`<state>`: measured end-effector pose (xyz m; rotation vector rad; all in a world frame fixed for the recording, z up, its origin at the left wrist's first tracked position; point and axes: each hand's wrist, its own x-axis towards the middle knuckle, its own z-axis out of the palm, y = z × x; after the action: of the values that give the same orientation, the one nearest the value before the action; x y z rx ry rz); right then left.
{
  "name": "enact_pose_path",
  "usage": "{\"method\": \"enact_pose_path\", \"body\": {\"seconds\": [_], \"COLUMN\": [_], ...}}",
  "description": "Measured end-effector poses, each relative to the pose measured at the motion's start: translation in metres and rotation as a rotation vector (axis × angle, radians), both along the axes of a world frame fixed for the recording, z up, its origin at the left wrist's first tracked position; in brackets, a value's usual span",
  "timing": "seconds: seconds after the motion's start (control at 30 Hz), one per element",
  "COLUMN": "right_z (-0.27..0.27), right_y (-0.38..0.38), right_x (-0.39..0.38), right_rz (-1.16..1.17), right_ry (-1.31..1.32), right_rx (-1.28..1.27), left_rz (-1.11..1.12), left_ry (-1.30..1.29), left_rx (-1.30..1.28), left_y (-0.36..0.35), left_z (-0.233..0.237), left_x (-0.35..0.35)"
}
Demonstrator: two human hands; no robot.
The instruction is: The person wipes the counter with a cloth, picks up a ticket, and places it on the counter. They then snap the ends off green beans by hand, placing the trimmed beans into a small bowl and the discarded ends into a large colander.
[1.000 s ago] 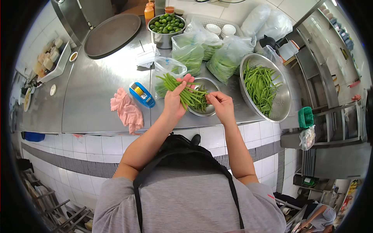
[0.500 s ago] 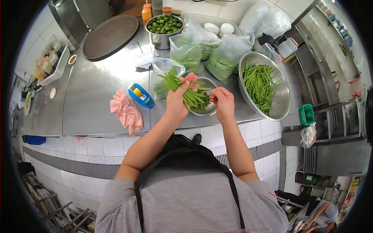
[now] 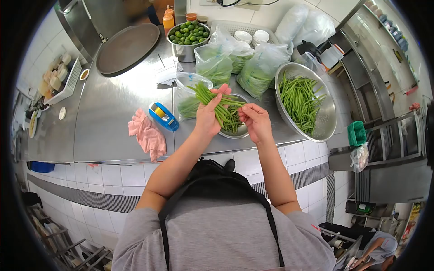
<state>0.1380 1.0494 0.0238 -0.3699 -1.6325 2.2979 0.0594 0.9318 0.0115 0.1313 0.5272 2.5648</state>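
My left hand is wrapped round a bunch of green beans above the counter. Close by on the right, my right hand pinches the tip of a bean that sticks out of the bunch. Below both hands sits a small metal bowl with bean scraps in it. A large colander full of green beans stands to the right. Bags of beans are behind the hands, and an open plastic bag is just left of the bunch.
On the steel counter are a pink cloth, a blue tape dispenser, a pot of limes and a round brown tray. A co-worker is at the lower right.
My right hand has moved slightly left, nearer the bunch, and its fingers now pinch the end of a bean. The camera view has shifted slightly.
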Motion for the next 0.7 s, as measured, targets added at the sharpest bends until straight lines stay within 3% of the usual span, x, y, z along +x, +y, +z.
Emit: {"method": "enact_pose_path", "body": {"seconds": [0.03,0.17,0.23,0.27,0.33,0.37,0.47,0.57,0.6,0.7], "right_z": [0.004,0.005,0.003,0.003,0.011,0.007,0.002,-0.002,-0.002,0.009], "right_y": [0.001,-0.005,-0.006,-0.005,-0.008,-0.005,0.003,-0.002,-0.003,0.005], "right_x": [0.001,0.006,0.008,0.008,0.010,0.008,-0.002,-0.004,-0.005,-0.002], "right_rz": [0.084,0.336,0.421,0.414,0.170,0.164,-0.110,-0.215,-0.298,-0.339], "right_ry": [0.021,-0.040,-0.103,-0.102,-0.121,-0.120,-0.058,0.048,0.159,0.244], "right_rx": [-0.232,-0.165,0.138,0.136,0.950,0.945,0.027,0.056,-0.078,-0.111], "left_rz": [0.000,-0.022,-0.025,-0.038,-0.061,-0.043,-0.021,-0.016,-0.012,0.036], "left_ry": [0.000,-0.031,-0.017,-0.001,0.015,0.026,0.018,-0.004,-0.004,0.023], "left_rx": [-0.002,0.055,0.054,0.045,0.029,0.028,0.028,0.025,0.028,-0.030], "left_y": [0.001,0.002,0.002,0.002,0.001,0.001,0.002,0.002,0.003,-0.001], "left_z": [0.000,0.004,0.003,-0.001,-0.004,-0.005,-0.002,-0.001,-0.001,-0.004], "left_x": [0.000,-0.003,-0.005,-0.006,-0.003,-0.002,0.001,0.005,0.004,-0.001]}}
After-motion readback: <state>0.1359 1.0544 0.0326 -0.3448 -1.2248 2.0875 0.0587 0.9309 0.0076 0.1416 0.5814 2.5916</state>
